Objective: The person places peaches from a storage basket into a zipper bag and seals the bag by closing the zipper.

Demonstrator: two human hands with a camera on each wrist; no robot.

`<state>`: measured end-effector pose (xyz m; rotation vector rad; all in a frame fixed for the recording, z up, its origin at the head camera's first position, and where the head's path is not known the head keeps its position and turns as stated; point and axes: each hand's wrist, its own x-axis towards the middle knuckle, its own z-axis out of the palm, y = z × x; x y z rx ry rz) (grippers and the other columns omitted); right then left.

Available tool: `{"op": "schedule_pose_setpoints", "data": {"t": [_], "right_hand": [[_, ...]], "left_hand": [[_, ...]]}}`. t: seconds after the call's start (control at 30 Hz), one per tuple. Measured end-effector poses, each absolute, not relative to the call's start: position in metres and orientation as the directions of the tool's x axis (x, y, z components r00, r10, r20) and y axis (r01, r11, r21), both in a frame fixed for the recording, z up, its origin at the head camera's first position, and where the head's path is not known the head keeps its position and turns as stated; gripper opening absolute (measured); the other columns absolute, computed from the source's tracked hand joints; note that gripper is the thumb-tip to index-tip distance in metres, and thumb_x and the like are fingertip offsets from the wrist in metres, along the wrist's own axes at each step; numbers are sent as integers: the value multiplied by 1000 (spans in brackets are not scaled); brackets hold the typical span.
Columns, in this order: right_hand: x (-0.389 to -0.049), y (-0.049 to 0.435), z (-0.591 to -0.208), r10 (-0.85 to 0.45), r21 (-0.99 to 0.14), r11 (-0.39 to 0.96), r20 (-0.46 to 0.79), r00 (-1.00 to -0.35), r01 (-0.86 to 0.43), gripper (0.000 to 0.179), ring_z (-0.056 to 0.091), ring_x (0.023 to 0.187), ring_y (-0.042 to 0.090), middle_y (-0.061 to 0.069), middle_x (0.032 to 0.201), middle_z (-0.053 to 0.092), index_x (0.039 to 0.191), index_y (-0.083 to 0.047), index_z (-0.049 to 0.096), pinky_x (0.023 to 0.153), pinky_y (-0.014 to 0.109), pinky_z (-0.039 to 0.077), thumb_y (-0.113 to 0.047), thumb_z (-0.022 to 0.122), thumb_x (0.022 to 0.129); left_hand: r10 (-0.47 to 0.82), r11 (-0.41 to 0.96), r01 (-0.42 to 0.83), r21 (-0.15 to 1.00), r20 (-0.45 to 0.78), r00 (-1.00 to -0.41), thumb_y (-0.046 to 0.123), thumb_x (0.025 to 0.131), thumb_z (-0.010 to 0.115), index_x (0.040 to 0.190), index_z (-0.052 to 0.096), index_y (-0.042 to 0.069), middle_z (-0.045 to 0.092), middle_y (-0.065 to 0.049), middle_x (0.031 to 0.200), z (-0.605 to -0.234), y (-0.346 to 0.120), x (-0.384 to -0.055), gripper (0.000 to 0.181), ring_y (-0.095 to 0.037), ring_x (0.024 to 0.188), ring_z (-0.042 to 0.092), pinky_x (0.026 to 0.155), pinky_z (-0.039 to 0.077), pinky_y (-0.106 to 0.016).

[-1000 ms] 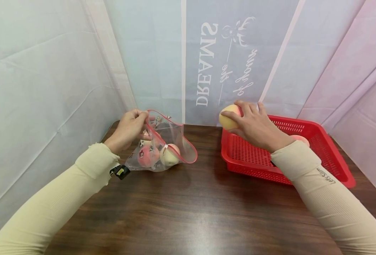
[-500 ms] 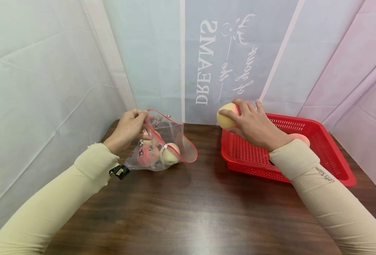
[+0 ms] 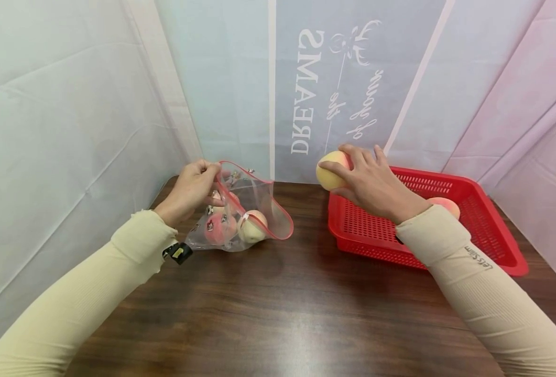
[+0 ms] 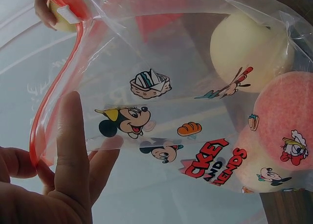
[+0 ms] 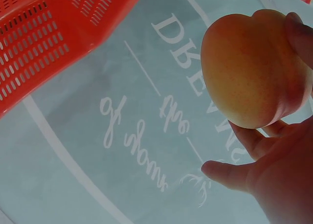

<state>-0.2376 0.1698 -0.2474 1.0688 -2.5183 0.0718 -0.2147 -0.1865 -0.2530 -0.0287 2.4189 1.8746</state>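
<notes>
A clear zip bag [image 3: 259,191] with a red-edged mouth and cartoon prints stands on the table at the left, its mouth gaping to the right. My left hand [image 3: 190,188] pinches the bag's red rim between thumb and finger. Several peaches [image 4: 252,50] lie inside the bag, pale yellow and pink. In my right hand [image 3: 372,180] I grip a yellow and pink peach [image 3: 331,170], held up near the left rim of the red basket. The right wrist view shows that peach [image 5: 249,70] with the thumb and fingers around it and one finger sticking out.
The red perforated basket [image 3: 377,248] stands at the right of the dark wooden table [image 3: 278,314], with a pink peach [image 3: 445,207] inside, partly hidden by my right forearm. Fabric with printed lettering [image 3: 306,94] hangs behind, and pale cloth walls [image 3: 70,104] flank both sides.
My right hand has shifted slightly left with the peach, moving a little past the basket's left rim. My left hand and the bag have hardly moved.
</notes>
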Motion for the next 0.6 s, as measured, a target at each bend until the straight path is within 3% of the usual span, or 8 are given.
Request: {"op": "schedule_pose_setpoints", "data": {"t": [0.23, 0.6], "right_hand": [[-236, 165, -245, -687, 110, 695, 392, -612, -710, 63, 51, 113, 48, 27, 135, 44, 137, -23, 54, 98, 70, 34, -22, 84, 82], [-231, 160, -241, -702, 120, 677, 404, -587, -727, 62, 50, 114, 47, 26, 135, 44, 137, -23, 53, 100, 77, 33, -23, 83, 83]], "left_hand": [[37, 245, -62, 968, -73, -997, 22, 106, 38, 101, 46, 0, 51, -17, 141, -253, -184, -216, 24, -27, 97, 59, 67, 65, -31], [50, 228, -68, 971, -82, -995, 23, 107, 38, 98, 44, -1, 48, -19, 146, -250, -184, -213, 27, -33, 123, 55, 68, 65, -31]]}}
